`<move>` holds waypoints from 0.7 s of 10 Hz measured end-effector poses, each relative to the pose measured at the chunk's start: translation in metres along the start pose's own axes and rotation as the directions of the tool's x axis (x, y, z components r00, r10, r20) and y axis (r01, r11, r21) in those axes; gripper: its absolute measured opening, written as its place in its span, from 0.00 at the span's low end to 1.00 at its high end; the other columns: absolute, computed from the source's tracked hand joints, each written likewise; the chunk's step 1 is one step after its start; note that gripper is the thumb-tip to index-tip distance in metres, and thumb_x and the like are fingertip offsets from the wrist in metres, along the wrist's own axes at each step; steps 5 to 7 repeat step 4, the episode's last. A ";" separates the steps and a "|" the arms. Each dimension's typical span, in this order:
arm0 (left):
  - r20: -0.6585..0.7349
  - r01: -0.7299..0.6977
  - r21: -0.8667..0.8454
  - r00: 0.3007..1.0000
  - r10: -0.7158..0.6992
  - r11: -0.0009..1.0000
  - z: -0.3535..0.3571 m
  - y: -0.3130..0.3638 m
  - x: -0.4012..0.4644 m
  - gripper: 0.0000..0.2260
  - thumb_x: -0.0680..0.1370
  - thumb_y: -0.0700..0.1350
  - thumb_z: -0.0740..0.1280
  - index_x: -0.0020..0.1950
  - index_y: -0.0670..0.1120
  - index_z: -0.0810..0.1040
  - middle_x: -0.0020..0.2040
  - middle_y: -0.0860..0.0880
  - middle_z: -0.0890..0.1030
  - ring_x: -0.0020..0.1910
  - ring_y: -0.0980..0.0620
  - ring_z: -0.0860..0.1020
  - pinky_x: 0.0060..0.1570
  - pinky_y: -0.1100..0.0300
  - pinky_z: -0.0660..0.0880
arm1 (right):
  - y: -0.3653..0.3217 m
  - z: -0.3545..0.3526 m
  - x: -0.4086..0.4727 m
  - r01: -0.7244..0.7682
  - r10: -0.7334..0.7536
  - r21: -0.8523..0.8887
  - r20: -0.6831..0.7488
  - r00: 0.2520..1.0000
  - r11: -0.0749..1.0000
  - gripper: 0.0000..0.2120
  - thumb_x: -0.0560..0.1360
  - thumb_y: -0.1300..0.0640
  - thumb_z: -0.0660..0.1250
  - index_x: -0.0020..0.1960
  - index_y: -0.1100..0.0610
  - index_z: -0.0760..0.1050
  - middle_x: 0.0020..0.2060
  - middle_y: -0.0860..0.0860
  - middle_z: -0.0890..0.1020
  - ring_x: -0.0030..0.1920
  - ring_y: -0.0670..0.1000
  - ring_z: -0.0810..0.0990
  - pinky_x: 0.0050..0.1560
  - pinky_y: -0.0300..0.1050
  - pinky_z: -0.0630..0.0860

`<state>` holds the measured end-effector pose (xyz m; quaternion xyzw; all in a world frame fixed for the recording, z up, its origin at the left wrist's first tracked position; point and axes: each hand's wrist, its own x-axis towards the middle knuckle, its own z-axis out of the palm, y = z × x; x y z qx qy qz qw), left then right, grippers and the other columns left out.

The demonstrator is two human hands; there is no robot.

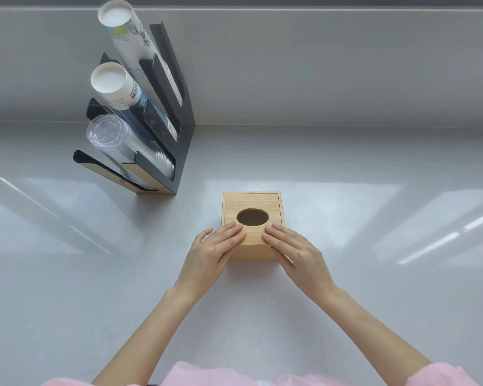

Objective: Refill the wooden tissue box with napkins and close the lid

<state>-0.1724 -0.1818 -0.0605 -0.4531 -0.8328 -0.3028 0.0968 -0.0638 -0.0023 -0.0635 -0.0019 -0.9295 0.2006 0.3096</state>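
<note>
1. The counter [346,288] is pale grey and glossy and fills almost the whole view; a low grey wall stands along its far edge at 12 o'clock.
2. A black cup rack [183,140] with a wooden base stands at about 10 o'clock from the middle of the view. It holds three slanted stacks: a tall stack of paper cups [131,37] on top, a shorter stack of paper cups [115,87] in the middle, and a stack of clear plastic cups [115,140] at the bottom.
3. The wooden tissue box [253,227] sits on the counter just below the middle of the view, at 4 o'clock from the rack and well apart from it. Its lid [251,201] lies flat on top, with a thin gap line near the far edge.
4. The left hand [212,252] rests at the 7 o'clock corner of the box. Its fingers [234,232] are straight and held close together, flat on the lid, and they pinch nothing.
5. The right hand [296,253] rests at the 5 o'clock corner in the same manner; its fingers [276,232] lie close together on the lid.
6. The oval opening [252,217] in the lid is dark inside; no napkin shows through it, and both sets of fingertips lie just beside it.
7. Pink sleeves [444,374] show at 6 o'clock.
</note>
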 end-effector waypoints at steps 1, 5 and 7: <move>-0.001 0.011 0.004 1.000 -0.011 1.000 0.000 0.002 0.000 0.14 0.76 0.45 0.58 0.60 0.50 0.76 0.61 0.50 0.80 0.64 0.58 0.68 0.60 0.59 0.65 | -0.001 0.000 0.001 -0.008 0.008 -0.020 -0.012 1.000 1.000 0.22 0.81 0.50 0.49 0.56 0.57 0.81 0.56 0.50 0.83 0.60 0.48 0.78 0.64 0.40 0.70; 0.087 0.092 0.033 0.992 -0.095 0.995 -0.020 0.013 0.019 0.23 0.73 0.56 0.53 0.60 0.48 0.78 0.61 0.51 0.80 0.66 0.56 0.71 0.65 0.49 0.64 | -0.019 -0.024 0.031 -0.146 0.160 -0.085 0.203 0.966 0.986 0.21 0.74 0.46 0.56 0.59 0.54 0.79 0.57 0.49 0.83 0.61 0.47 0.79 0.68 0.41 0.59; 0.087 0.092 0.033 0.992 -0.095 0.995 -0.020 0.013 0.019 0.23 0.73 0.56 0.53 0.60 0.48 0.78 0.61 0.51 0.80 0.66 0.56 0.71 0.65 0.49 0.64 | -0.019 -0.024 0.031 -0.146 0.160 -0.085 0.203 0.966 0.986 0.21 0.74 0.46 0.56 0.59 0.54 0.79 0.57 0.49 0.83 0.61 0.47 0.79 0.68 0.41 0.59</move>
